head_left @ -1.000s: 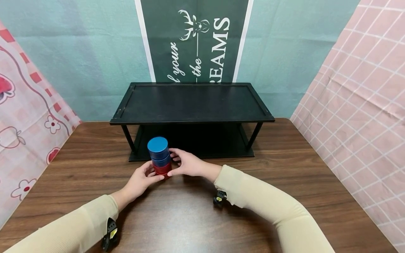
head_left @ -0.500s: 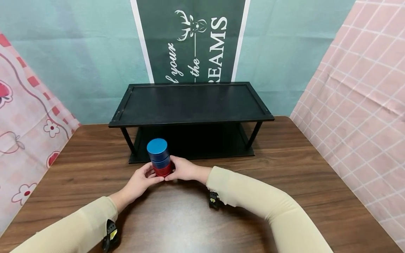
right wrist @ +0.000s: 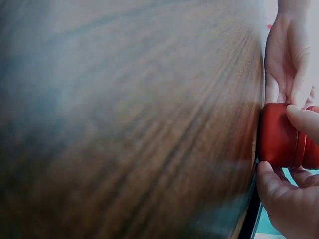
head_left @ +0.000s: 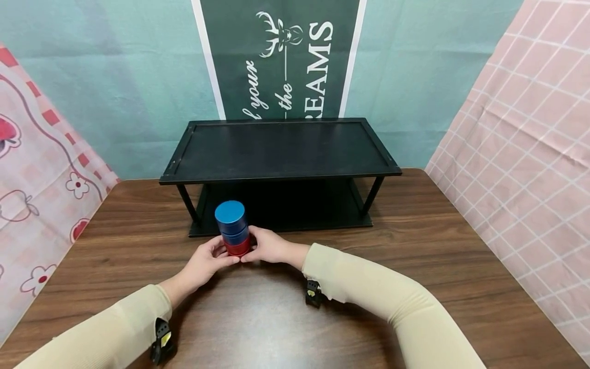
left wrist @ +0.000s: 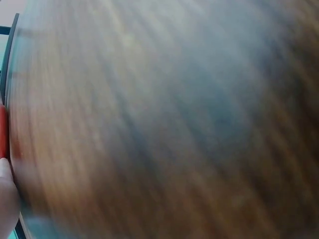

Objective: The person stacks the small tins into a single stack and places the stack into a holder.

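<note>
A blue lidded round tin [head_left: 231, 218] stands upright on a red round tin [head_left: 237, 248] on the table, at the shelf's front left. My left hand [head_left: 205, 261] grips the red tin from the left, thumb in front. From the right my right hand [head_left: 272, 247] holds the same tin low down, its thumb close to the left thumb. In the right wrist view the red tin [right wrist: 279, 134] shows a seam near its lid, with fingers on both sides. The left wrist view catches only a red sliver [left wrist: 3, 132] and part of a hand [left wrist: 7, 199] at its edge.
Behind the tins stands a black two-level shelf [head_left: 281, 151] with slanted legs. Its top board overhangs the lower board [head_left: 295, 225]. The brown wooden table [head_left: 392, 277] ends at a green cloth backdrop, with pink cloths [head_left: 530, 154] along the sides.
My right hand has slid down the side of the stack and its thumb has moved left, from blue-tin height to the red tin. My left hand and the stack stay nearly still.
</note>
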### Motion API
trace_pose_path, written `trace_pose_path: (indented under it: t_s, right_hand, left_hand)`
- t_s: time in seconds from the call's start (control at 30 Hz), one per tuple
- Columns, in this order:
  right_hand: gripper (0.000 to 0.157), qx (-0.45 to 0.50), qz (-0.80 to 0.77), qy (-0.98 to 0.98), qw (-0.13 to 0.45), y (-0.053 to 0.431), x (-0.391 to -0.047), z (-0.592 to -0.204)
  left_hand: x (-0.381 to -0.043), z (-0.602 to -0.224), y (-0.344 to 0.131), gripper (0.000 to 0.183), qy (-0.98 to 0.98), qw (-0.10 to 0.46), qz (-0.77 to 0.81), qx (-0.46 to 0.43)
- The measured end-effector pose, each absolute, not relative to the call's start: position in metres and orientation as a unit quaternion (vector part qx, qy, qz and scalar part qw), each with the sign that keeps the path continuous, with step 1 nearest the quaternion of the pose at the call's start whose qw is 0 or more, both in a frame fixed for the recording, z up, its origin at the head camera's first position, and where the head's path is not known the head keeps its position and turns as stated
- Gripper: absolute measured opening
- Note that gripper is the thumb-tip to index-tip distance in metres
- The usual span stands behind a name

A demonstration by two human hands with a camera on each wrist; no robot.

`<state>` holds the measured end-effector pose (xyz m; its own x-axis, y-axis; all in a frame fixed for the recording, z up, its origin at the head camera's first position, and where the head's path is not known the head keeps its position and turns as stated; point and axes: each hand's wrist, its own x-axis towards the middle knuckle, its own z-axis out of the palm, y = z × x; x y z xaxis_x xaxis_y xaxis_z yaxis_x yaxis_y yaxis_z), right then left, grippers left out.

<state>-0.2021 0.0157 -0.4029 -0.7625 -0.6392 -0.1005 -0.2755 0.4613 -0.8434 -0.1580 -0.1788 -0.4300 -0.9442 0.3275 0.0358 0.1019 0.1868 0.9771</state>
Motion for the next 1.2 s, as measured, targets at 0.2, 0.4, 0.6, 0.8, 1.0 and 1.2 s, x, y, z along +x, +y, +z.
trace_pose_path:
  t_s: [0.2,0.4,0.6,0.8,1.0,1.2]
  right_hand:
    - [0.058,-0.274,-0.440,0.831,0.203,0.017,-0.202,-0.403]
    - [0.059,-0.271,-0.448,0.828,0.199,0.023,-0.201,-0.402]
    - [0.060,-0.271,-0.448,0.830,0.195,0.028,-0.200,-0.402]
    - [0.060,-0.269,-0.447,0.831,0.193,0.033,-0.199,-0.401]
    - [0.061,-0.267,-0.448,0.831,0.193,0.038,-0.198,-0.399]
    - [0.061,-0.268,-0.449,0.832,0.185,0.045,-0.197,-0.399]
  left_hand:
    - [-0.158,-0.427,-0.178,0.057,0.764,0.091,0.621,0.147]
    - [-0.159,-0.428,-0.175,0.057,0.766,0.091,0.617,0.156]
    - [-0.161,-0.427,-0.169,0.057,0.767,0.090,0.615,0.163]
    - [-0.161,-0.426,-0.165,0.057,0.765,0.093,0.616,0.162]
    - [-0.162,-0.423,-0.160,0.057,0.760,0.099,0.620,0.168]
    - [-0.162,-0.422,-0.155,0.057,0.760,0.104,0.618,0.171]
